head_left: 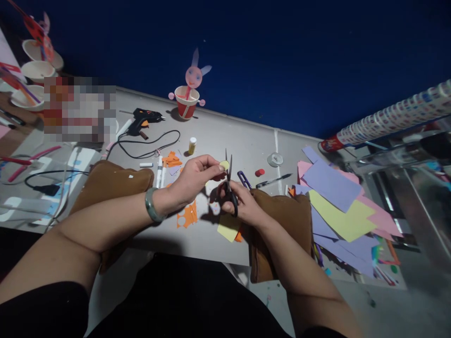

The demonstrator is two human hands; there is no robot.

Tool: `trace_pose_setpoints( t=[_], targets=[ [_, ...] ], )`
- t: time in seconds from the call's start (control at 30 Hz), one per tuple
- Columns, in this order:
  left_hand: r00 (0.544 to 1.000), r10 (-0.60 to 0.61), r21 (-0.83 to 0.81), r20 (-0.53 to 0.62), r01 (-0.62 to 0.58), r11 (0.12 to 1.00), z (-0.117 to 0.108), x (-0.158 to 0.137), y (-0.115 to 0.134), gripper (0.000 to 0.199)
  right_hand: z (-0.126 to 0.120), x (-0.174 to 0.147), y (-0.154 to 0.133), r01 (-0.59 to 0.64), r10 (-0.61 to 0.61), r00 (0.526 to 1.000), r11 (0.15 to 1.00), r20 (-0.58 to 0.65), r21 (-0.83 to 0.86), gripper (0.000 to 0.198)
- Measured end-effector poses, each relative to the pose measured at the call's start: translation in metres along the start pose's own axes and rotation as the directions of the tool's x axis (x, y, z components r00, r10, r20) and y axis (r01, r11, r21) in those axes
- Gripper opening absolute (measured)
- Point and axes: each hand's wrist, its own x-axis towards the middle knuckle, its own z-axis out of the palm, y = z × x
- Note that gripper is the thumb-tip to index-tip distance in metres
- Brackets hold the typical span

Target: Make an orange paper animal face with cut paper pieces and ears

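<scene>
Between the fingertips of my left hand [197,176] is a small piece of yellow paper [224,165]. My right hand [243,202] grips black-handled scissors [230,188], blades pointing away from me and slightly parted beside the yellow piece. Below the hands lie a larger yellow sheet [229,227] and an orange paper scrap [187,216] with a round hole cut in it. White markers [159,172] and more orange scraps [171,159] sit left of my left hand. A purple cutter [244,180] and a black pen [274,180] lie beyond my right hand.
Brown cushions [109,183] lie under both forearms. At the back stand a rabbit-faced paper cup [186,102] and a glue gun [144,117] with its cord. A small yellow-filled bottle [192,146] and tape roll [275,159] are nearer. Coloured paper [334,188] and stacked cups [387,117] are right.
</scene>
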Motion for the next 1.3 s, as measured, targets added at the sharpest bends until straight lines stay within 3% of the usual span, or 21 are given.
trace_pose_setpoints(
  t=[1.3],
  targets=[
    [0.997, -0.072, -0.035, -0.008, 0.072, 0.997, 0.0017, 0.0008, -0.0028, 0.018, 0.0005, 0.001, 0.0004, -0.062, 0.063, 0.998, 0.991, -0.004, 0.12, 0.069]
  ],
)
